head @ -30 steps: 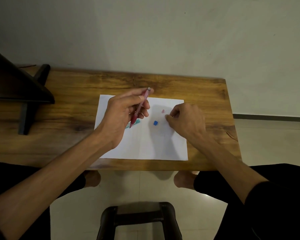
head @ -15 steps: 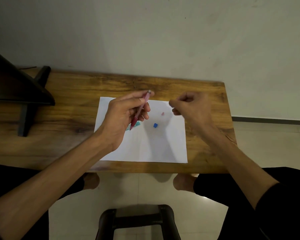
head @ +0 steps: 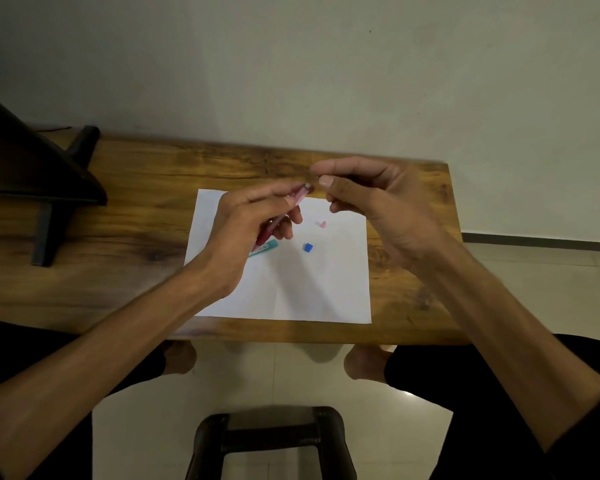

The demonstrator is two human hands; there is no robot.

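Head view: pink pen (head: 299, 195) slants through left grip (head: 250, 230).

Faced a plain, pale greenish wall (head: 291, 64) — matt, with a few faint specks. Looked down on a wooden surface (head: 136, 220) of warm brown, strongly grained, set close against that wall. Noted at the left a dark angled stand (head: 21, 161) on the wood, its black foot (head: 45, 237) reaching toward the near edge. Saw pale glossy floor tiles (head: 534, 289) to the right and below, met at the wall by a dark skirting strip (head: 541, 239). Caught a small glint of light (head: 407, 393) on one tile — and a black stool (head: 271, 431) nearest the camera.
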